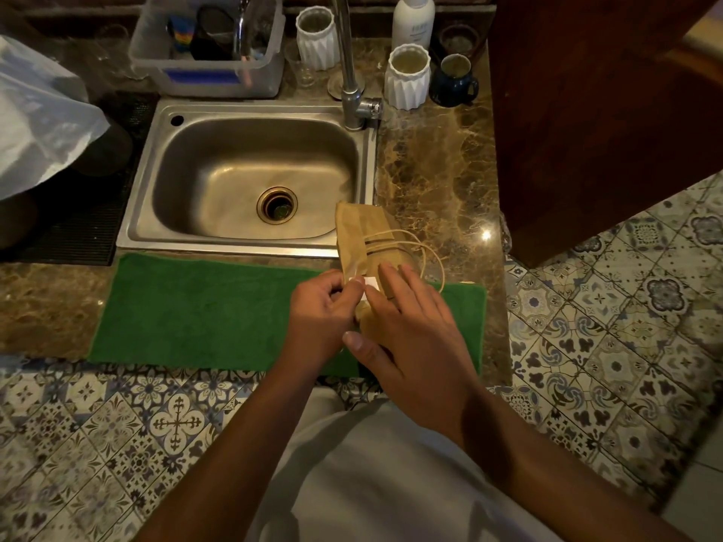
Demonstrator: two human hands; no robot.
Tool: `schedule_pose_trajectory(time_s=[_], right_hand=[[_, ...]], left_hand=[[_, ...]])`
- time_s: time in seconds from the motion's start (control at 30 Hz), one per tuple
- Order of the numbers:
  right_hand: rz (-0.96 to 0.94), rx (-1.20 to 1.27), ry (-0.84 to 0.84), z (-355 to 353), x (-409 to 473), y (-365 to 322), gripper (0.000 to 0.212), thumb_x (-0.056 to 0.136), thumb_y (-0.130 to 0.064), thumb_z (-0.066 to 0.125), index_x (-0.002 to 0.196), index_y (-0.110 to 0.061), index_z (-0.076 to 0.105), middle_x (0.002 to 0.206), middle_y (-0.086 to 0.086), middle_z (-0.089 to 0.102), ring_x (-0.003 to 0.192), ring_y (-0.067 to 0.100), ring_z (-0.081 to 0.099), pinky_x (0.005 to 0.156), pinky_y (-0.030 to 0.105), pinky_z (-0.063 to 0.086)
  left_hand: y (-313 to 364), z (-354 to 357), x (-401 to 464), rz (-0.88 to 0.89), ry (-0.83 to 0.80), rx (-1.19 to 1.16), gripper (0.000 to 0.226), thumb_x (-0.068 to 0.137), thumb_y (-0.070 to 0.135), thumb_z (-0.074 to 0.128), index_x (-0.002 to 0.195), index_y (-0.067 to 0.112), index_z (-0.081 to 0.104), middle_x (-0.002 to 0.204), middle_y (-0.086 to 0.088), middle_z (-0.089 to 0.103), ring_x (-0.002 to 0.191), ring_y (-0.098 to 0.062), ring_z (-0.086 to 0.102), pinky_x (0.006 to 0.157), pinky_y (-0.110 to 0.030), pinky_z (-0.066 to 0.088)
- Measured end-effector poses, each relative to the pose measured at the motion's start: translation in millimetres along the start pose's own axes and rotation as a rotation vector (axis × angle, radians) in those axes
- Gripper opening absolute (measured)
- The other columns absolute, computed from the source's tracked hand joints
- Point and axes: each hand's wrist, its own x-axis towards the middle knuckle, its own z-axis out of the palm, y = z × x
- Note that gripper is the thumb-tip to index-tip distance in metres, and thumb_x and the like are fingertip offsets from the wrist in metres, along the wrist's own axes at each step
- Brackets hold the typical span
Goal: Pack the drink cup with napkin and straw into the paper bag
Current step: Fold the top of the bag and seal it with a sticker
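paper bag (364, 236) lies flat on the cloth's (195, 307) right end, seemingly overlapping the sink (250, 178) behind.

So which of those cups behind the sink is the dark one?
The small dark blue mug with a handle, at the right end, beside the nearer white ribbed cup. The other ribbed cup is white too.

My right hand (407, 330) covers the near end of the paper bag (365, 238), so I can't see what's inside. That white scrap (371, 284) between my fingers is too small to identify. Faucet (344, 52) top's cropped.
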Motion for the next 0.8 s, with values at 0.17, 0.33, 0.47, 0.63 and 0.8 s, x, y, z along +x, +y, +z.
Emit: schedule_pose_trajectory(time_s=[0.17, 0.33, 0.47, 0.63, 0.8], right_hand=[[-0.006, -0.066, -0.015, -1, -3, -5, 0.083, 0.097, -0.073, 0.010, 0.146, -0.020, 0.049, 0.165, 0.012, 0.033, 0.157, 0.031, 0.019, 0.121, 0.054, 0.025], [0.045, -0.185, -0.071, 1, 2, -7, 0.093, 0.093, -0.078, 0.016, 0.152, -0.012, 0.043, 0.165, 0.013, 0.032, 0.156, 0.031, 0.022, 0.120, 0.054, 0.027], [0.035, -0.172, -0.076, 0, 5, -2, 0.099, 0.091, -0.083, 0.010, 0.158, -0.014, 0.033, 0.168, 0.010, 0.024, 0.158, 0.028, 0.015, 0.122, 0.052, 0.024], [0.014, -0.147, -0.054, 4, 7, -2, 0.098, 0.091, -0.082, 0.007, 0.159, -0.014, 0.031, 0.169, 0.011, 0.022, 0.158, 0.027, 0.015, 0.124, 0.051, 0.021], [0.011, -0.178, -0.097, 5, 6, 4, 0.102, 0.089, -0.081, -0.001, 0.160, -0.014, 0.027, 0.169, 0.014, 0.019, 0.158, 0.028, 0.011, 0.124, 0.053, 0.019]], left_hand=[[-2, 1, 2, 0.025, 0.014, 0.052, 0.037, 0.090, 0.032, 0.060, 0.079, -0.002, 0.069, 0.075, -0.033, 0.064, 0.067, -0.050, 0.060, 0.060, -0.058, 0.053], [-3, 4, 4, 0.038, -0.003, 0.114, 0.040, 0.088, 0.034, 0.060, 0.076, -0.004, 0.066, 0.071, -0.031, 0.060, 0.055, -0.034, 0.051, 0.057, -0.054, 0.049], [-4, 4, 0, 0.011, 0.001, 0.091, 0.044, 0.086, 0.037, 0.060, 0.077, -0.006, 0.065, 0.072, -0.034, 0.060, 0.057, -0.027, 0.051, 0.057, -0.056, 0.049], [0, 0, 1, 0.072, -0.002, 0.112, 0.041, 0.088, 0.037, 0.058, 0.080, -0.002, 0.066, 0.075, -0.029, 0.062, 0.061, -0.037, 0.056, 0.059, -0.057, 0.051], [-1, -1, -3, 0.128, -0.035, 0.159, 0.037, 0.092, 0.030, 0.056, 0.076, -0.004, 0.061, 0.075, -0.025, 0.054, 0.065, -0.040, 0.051, 0.059, -0.053, 0.046]])
